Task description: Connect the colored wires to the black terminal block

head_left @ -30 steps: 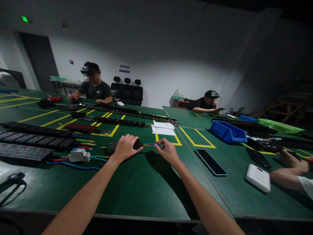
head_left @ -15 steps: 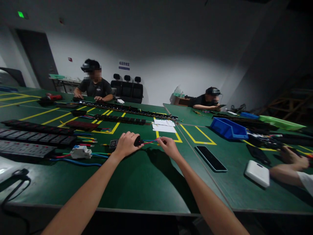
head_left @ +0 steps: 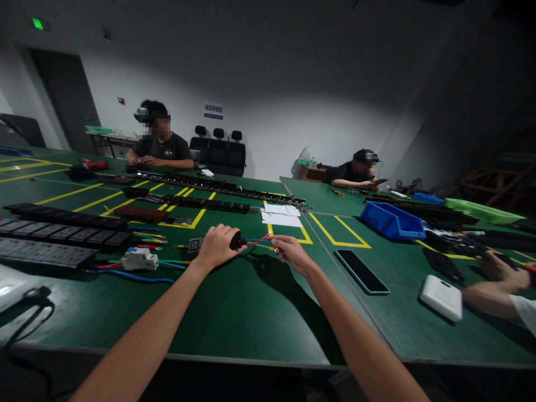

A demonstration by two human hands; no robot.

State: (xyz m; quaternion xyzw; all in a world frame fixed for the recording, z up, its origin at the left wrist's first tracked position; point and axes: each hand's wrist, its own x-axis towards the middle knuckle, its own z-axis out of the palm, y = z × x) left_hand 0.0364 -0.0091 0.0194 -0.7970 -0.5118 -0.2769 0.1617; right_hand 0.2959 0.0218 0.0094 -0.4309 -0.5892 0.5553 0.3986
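Note:
My left hand [head_left: 218, 245] is wrapped over a black power strip [head_left: 194, 244]; a socket face shows to its left and the strip's black end to its right. Red and blue wires [head_left: 254, 241] run from that end to my right hand [head_left: 288, 250]. Its thumb and fingers pinch the wires, the blue one among them. A red wire's tip sticks up just above the fingertips, and a small ring terminal [head_left: 276, 250] shows below them. Left of my left hand lies a white circuit breaker [head_left: 139, 259] with coloured wires.
Several power strips [head_left: 46, 251] lie at the left. White papers [head_left: 281, 215] and a long dark strip [head_left: 218, 187] are farther back. To the right are a phone [head_left: 360, 272], a white box [head_left: 441, 297], a blue bin [head_left: 391, 219] and a co-worker's hand [head_left: 505, 271]. Two people sit opposite.
My right hand's grip on the wires has shifted: the red tip now stands free above the fingers and a ring terminal shows below. The co-worker at the left has brought both hands together.

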